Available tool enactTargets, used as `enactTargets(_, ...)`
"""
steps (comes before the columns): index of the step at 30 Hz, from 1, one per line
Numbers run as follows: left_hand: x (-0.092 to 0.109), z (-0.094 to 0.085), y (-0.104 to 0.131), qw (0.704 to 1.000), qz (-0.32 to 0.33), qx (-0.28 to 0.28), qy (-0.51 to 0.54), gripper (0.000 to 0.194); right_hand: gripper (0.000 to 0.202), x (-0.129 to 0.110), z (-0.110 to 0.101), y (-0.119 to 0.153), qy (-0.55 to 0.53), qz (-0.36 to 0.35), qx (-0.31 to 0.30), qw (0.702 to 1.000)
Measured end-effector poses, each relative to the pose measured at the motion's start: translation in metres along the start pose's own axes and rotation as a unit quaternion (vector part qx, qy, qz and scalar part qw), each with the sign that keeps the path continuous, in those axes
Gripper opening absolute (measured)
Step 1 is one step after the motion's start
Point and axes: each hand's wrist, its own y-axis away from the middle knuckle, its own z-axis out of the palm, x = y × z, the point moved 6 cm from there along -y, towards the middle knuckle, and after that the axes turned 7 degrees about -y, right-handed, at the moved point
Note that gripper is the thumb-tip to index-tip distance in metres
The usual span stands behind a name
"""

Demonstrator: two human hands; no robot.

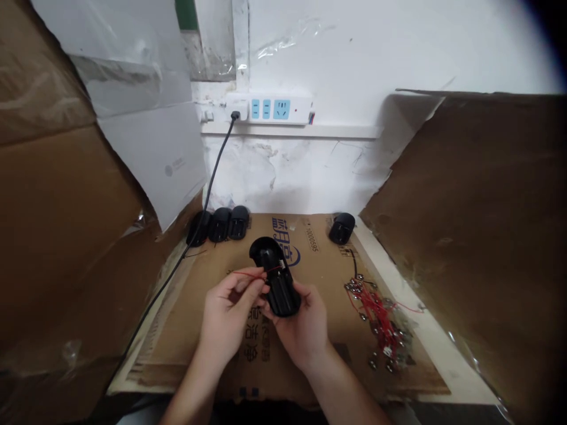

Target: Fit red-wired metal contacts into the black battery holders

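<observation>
Near the middle of the cardboard sheet, my right hand (305, 330) grips a black plastic housing (282, 295) by its lower end. The housing is long, with a rounded, hollow upper end and a ribbed lower part. A small white connector (282, 265) shows at its right side. My left hand (234, 307) is closed in a pinch on a thin red wire (248, 274), which runs across the housing toward the connector. The left fingertips are right beside the housing's left edge; whether they touch it I cannot tell.
Several similar black housings (239, 222) stand at the back left, and one black housing (342, 228) at the back right. A tangled pile of red wires (383, 321) with shiny metal pieces lies right. Cardboard walls (482, 236) flank the table. A black cable (217, 162) hangs from the power strip (292, 110).
</observation>
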Motion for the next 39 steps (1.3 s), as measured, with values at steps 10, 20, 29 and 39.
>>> enactTargets(10, -0.002, -0.008, 0.003, 0.991, 0.063, 0.024, -0.114, 0.013, 0.033, -0.004, 0.008, 0.015, 0.017, -0.013, -0.026, 0.999)
enactTargets(20, 0.019, -0.004, 0.015, 0.934, 0.221, 0.023, -0.281, 0.012, 0.044, -0.001, 0.009, 0.015, 0.02, -0.014, -0.025, 0.999)
enactTargets(29, 0.035, 0.004, 0.021, 0.89, 0.332, 0.021, -0.311, 0.018, 0.05, 0.002, 0.008, 0.017, 0.017, -0.031, -0.012, 0.999)
enactTargets(39, 0.023, 0.003, 0.027, 0.899, 0.322, 0.065, -0.291, 0.022, 0.054, 0.015, 0.003, 0.019, 0.013, -0.037, 0.004, 0.999)
